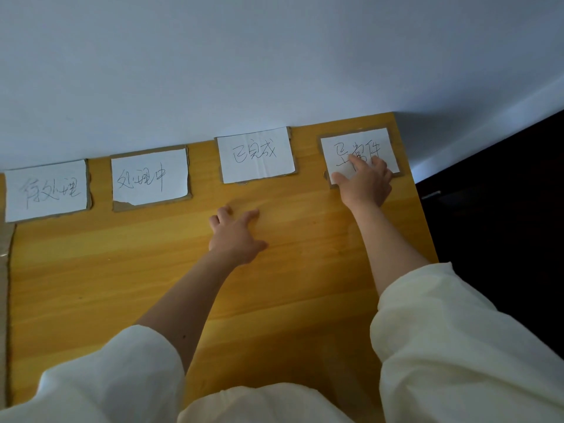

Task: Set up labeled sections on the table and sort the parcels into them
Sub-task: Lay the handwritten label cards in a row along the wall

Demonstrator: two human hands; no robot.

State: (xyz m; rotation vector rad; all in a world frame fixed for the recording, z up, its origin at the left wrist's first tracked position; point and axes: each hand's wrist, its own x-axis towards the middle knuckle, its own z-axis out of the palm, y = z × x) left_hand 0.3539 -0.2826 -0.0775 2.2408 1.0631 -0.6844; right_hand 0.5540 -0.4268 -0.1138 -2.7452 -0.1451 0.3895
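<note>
Several label cards, white paper with handwritten characters on brown cardboard, lie in a row along the far edge of the yellow wooden table (122, 270). From left to right: the first card (45, 190), the second card (149, 178), the third card (256, 155), the fourth card (360, 148). My right hand (364, 181) lies flat on the fourth card's lower half, fingers spread, pressing it down. Palm down on the bare wood below the third card rests my left hand (236, 233), fingers apart, holding nothing. No parcels are in view.
A white wall (274, 56) rises directly behind the cards. A strip of brown cardboard (4, 285) shows at the table's left edge. To the right of the table's edge the space drops into darkness (503, 209). My cream sleeves (457, 346) cover the near table.
</note>
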